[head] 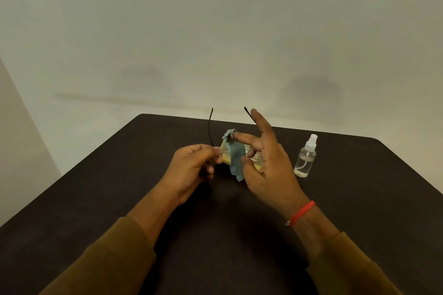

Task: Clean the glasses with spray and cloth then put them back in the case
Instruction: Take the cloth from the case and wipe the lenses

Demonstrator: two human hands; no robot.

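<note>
The left hand [194, 165] was raised above the dark counter [119, 187], its fingers [215, 151] pinched on the left corner of the glasses [210, 127]. The glasses were held clear of the surface between the two hands. Their two thin dark temples were unfolded and pointed up and away from the person, and the frame looked slight and easy to bend. A small teal cloth [236, 158] with a zigzag edge draped over the middle of the front. A yellowish shape showed behind it, and I could not tell whether that was a lens or the case. The right hand [266, 163] gripped the cloth between thumb and forefinger, with its other fingers spread loose. By this, the wiping step seemed to be in hand. The next move would call for light rubbing across each lens, with the left pinch steady, then folding the temples for the case. Just right of the hand, a clear spray bottle [305, 158] stood upright on the counter, untouched.
</note>
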